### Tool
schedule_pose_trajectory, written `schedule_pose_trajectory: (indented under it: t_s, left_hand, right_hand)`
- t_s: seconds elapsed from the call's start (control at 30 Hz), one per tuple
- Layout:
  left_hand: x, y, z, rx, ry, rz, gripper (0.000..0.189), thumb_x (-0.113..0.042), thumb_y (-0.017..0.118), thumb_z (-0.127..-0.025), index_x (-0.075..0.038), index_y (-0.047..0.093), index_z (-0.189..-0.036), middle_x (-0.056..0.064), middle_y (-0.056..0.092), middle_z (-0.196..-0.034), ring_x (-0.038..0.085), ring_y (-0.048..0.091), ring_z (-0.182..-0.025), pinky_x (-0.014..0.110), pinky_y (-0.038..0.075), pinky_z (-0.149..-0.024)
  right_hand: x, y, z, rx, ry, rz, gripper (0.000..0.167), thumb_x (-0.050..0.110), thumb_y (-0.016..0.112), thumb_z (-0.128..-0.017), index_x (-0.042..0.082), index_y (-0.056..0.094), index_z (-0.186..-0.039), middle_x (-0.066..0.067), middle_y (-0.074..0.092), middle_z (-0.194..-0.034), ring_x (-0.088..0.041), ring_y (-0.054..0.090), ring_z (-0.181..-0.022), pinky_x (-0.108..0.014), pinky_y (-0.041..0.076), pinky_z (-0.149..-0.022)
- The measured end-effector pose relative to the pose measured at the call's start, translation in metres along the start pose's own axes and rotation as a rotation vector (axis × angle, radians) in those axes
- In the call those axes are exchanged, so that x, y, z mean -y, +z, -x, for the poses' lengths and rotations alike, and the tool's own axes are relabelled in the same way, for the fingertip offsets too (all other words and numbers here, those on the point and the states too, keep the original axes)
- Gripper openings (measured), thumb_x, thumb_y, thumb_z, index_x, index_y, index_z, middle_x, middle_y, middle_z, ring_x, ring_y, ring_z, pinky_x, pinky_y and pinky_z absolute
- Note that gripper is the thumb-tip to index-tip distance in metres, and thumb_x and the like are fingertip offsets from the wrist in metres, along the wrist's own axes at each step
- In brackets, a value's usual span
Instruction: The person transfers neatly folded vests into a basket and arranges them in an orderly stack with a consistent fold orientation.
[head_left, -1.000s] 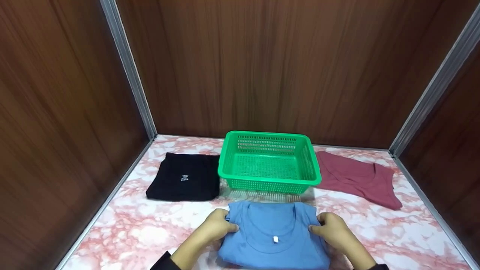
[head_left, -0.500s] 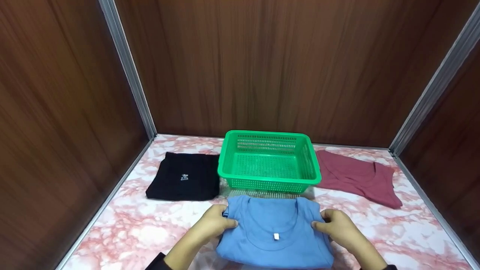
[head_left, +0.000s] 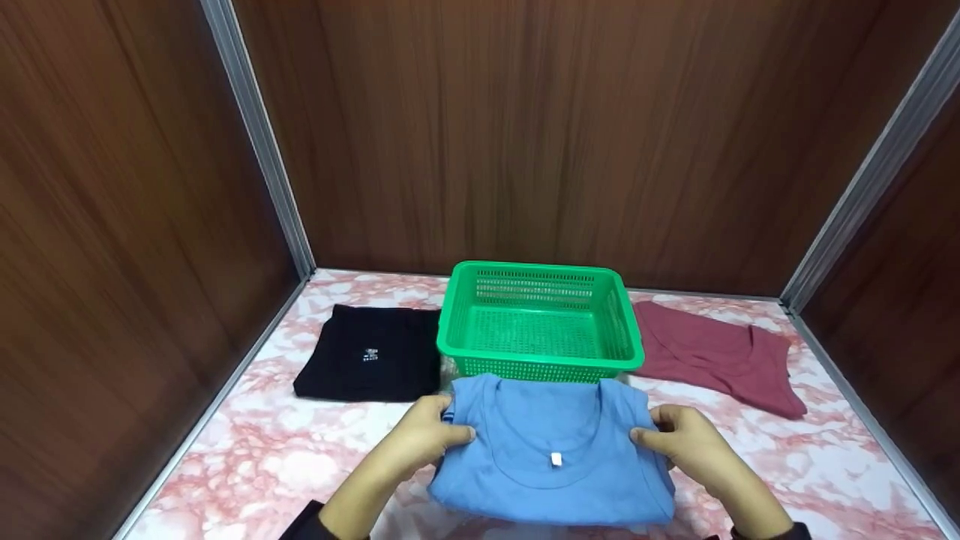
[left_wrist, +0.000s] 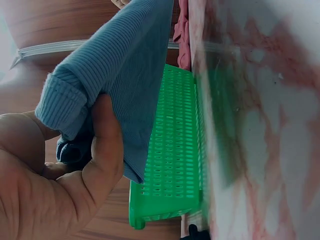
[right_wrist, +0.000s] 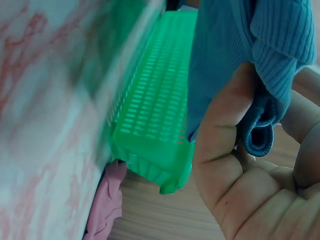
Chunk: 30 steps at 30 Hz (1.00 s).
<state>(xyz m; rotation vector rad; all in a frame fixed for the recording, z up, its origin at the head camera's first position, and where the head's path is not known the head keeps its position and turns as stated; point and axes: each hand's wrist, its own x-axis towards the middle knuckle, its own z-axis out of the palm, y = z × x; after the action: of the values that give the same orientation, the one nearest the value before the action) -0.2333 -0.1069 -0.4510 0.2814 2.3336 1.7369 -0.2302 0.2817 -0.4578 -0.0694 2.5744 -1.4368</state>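
A folded blue ribbed top [head_left: 551, 442] with a round neckline and a small white label is held up in front of the basket, clear of the tabletop in both wrist views. My left hand [head_left: 426, 439] pinches its left side, thumb on the upper face and fingers beneath. On the opposite side my right hand [head_left: 686, 442] grips it the same way. Rolled layers of the blue fabric [left_wrist: 75, 100] show between thumb and fingers in the left wrist view. The green plastic basket [head_left: 540, 361], with nothing inside, stands just beyond the top.
A folded black garment [head_left: 367, 375] with a small white print lies left of the basket. To its right lies a folded dark-pink top [head_left: 720, 352]. The marbled table [head_left: 285, 465] is bounded by brown wood-look panels [head_left: 480, 135] at the back and sides.
Both hands have lifted the blue top and carried it forward, so its far edge now overlaps the basket's front in the head view. The basket and other garments stay put.
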Motion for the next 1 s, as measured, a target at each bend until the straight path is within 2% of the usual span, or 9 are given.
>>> schedule_pose_trajectory:
  t_s: [0.23, 0.37, 0.53, 0.8, 1.0]
  left_hand:
    - [-0.009, -0.003, -0.001, 0.011, 0.004, 0.036, 0.018, -0.003, 0.073, -0.082, 0.001, 0.062, -0.097, 0.001, 0.058, -0.081, 0.013, 0.056, -0.072, 0.027, 0.051, -0.063]
    - [-0.013, -0.004, -0.002, 0.019, -0.003, 0.053, 0.017, -0.003, 0.072, -0.083, 0.0, 0.062, -0.097, 0.0, 0.058, -0.08, 0.012, 0.056, -0.069, 0.027, 0.051, -0.059]
    - [-0.014, -0.006, -0.004, 0.015, 0.007, 0.069, 0.02, -0.004, 0.072, -0.085, 0.001, 0.062, -0.101, 0.001, 0.06, -0.083, 0.012, 0.057, -0.071, 0.027, 0.052, -0.061]
    - [-0.017, -0.009, -0.009, -0.004, 0.042, 0.056, 0.024, -0.004, 0.072, -0.084, 0.005, 0.064, -0.105, 0.004, 0.065, -0.089, 0.012, 0.061, -0.078, 0.028, 0.055, -0.071]
    - [-0.02, -0.011, -0.012, -0.014, 0.059, 0.06, 0.021, -0.002, 0.071, -0.084, 0.004, 0.064, -0.103, 0.003, 0.065, -0.087, 0.012, 0.061, -0.076, 0.027, 0.054, -0.069]
  right_hand:
    - [0.006, -0.005, 0.0, -0.012, 0.004, 0.003, 0.031, 0.024, 0.074, -0.094, -0.004, 0.067, -0.106, -0.001, 0.066, -0.083, -0.016, 0.063, -0.074, -0.034, 0.056, -0.061]
    - [0.01, -0.008, -0.001, -0.002, 0.02, -0.027, 0.033, 0.024, 0.073, -0.095, -0.005, 0.066, -0.11, -0.002, 0.067, -0.087, -0.016, 0.064, -0.077, -0.034, 0.057, -0.063]
    - [0.013, -0.011, -0.003, 0.004, 0.002, -0.053, 0.037, 0.024, 0.073, -0.096, -0.007, 0.065, -0.115, -0.003, 0.069, -0.09, -0.015, 0.065, -0.08, -0.034, 0.057, -0.065]
    - [0.018, -0.016, -0.007, 0.014, -0.032, -0.083, 0.037, 0.023, 0.072, -0.096, -0.009, 0.065, -0.114, -0.002, 0.069, -0.091, -0.013, 0.066, -0.079, -0.033, 0.058, -0.066]
    - [0.024, -0.018, -0.011, -0.012, -0.032, -0.082, 0.042, 0.023, 0.073, -0.095, -0.01, 0.064, -0.119, -0.004, 0.07, -0.097, -0.014, 0.066, -0.083, -0.033, 0.058, -0.068]
